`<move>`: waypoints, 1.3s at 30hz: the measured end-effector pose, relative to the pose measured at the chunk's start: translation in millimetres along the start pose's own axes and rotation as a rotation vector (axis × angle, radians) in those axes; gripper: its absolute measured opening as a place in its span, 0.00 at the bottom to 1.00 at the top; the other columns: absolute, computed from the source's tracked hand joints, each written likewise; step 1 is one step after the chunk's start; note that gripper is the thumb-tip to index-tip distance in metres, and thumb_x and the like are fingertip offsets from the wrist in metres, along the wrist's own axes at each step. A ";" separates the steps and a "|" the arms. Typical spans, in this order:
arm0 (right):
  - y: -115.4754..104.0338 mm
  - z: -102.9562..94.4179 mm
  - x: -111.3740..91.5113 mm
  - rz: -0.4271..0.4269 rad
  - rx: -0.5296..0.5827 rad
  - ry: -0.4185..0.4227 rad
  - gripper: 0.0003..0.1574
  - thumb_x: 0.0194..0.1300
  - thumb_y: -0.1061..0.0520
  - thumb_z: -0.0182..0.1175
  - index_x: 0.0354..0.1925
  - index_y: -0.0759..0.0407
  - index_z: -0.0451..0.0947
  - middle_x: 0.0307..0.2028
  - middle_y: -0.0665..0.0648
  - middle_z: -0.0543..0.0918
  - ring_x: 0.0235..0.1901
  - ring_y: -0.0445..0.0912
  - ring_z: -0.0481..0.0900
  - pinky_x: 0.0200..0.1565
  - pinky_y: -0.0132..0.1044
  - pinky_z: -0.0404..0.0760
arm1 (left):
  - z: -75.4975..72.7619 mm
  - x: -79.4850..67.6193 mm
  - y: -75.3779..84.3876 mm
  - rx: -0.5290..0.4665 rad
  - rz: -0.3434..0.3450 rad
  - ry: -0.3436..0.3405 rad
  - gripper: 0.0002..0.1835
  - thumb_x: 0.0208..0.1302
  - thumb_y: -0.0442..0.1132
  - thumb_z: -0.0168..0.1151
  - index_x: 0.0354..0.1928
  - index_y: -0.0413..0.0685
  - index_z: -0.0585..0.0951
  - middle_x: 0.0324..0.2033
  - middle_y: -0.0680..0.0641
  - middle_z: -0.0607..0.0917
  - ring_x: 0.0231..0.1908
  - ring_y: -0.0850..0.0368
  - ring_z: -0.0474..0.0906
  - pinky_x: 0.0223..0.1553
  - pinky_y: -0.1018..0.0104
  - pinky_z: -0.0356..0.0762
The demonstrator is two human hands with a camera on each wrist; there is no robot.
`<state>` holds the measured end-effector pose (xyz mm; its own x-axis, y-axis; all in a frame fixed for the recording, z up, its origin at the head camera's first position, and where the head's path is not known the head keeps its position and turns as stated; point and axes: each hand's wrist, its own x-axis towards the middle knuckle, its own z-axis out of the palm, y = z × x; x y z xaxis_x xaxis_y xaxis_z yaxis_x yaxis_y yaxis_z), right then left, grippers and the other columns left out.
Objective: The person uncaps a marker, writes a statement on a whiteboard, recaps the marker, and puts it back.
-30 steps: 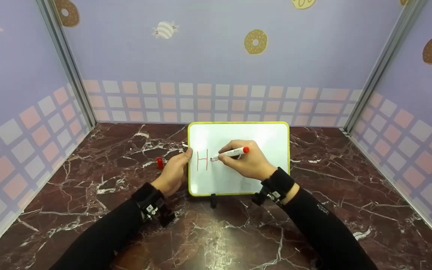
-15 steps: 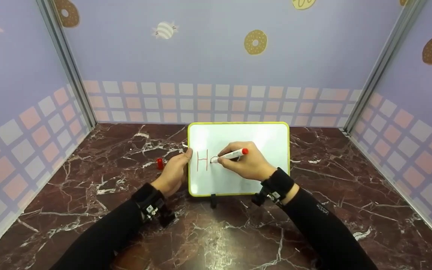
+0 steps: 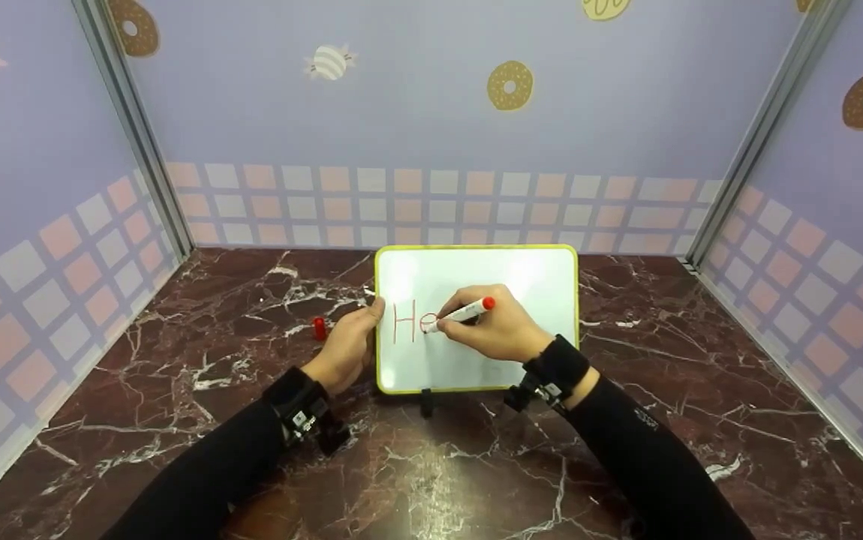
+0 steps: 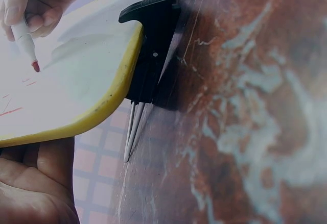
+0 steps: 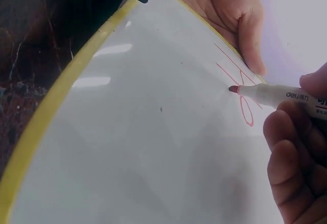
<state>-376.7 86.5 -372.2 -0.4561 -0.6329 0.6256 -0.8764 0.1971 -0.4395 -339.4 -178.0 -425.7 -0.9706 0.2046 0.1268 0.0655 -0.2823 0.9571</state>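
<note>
While the R hand (image 3: 497, 326) pinched the marker (image 3: 467, 310) btwn thumb & fingers, tip by the red letters (image 3: 404, 321) near the board's L edge, the L hand (image 3: 347, 343) gripped that edge, thumb in front, fingers behind. The board (image 3: 536, 300) stood on a black stand (image 4: 153, 40), roughly midway btwn the L & R edges of the tabletop (image 3: 702, 337).

The marker was prob. light, stiff, a bit slick, so best held low on the barrel, clear of the tip. The board looked thin & rigid, its face likely smudge-prone, so the yellow rim (image 3: 476, 246) suited holding. The red cap (image 3: 319, 328), nearer the tabletop's L edge, might've rolled if knocked.
</note>
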 end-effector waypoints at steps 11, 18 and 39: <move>-1.2 -6.2 -0.2 0.048 -0.012 -0.031 0.03 0.70 0.62 0.73 0.40 0.56 0.93 0.35 0.51 0.93 0.18 0.33 0.63 0.23 0.31 0.67 | -0.9 -0.4 -1.4 0.013 0.002 0.004 0.33 0.94 0.53 0.42 0.71 0.24 0.75 0.50 0.38 0.91 0.48 0.47 0.92 0.52 0.50 0.92; -2.8 -9.7 -1.7 0.113 0.049 -0.039 0.03 0.71 0.62 0.72 0.39 0.57 0.92 0.34 0.48 0.93 0.16 0.34 0.68 0.22 0.29 0.71 | -1.8 -1.0 -1.4 0.007 -0.022 -0.004 0.34 0.94 0.55 0.41 0.74 0.27 0.74 0.50 0.39 0.91 0.49 0.46 0.92 0.51 0.48 0.93; -2.5 -16.1 -0.8 0.159 0.075 -0.032 0.03 0.70 0.63 0.72 0.39 0.59 0.92 0.32 0.49 0.92 0.18 0.37 0.75 0.23 0.29 0.75 | -0.4 -0.5 -1.1 -0.001 -0.004 0.000 0.34 0.94 0.54 0.42 0.71 0.25 0.75 0.50 0.39 0.91 0.49 0.47 0.91 0.52 0.50 0.92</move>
<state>-376.6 98.6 -361.2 -0.5818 -0.6217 0.5244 -0.7792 0.2412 -0.5786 -339.1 -178.1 -426.9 -0.9708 0.2057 0.1231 0.0614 -0.2828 0.9572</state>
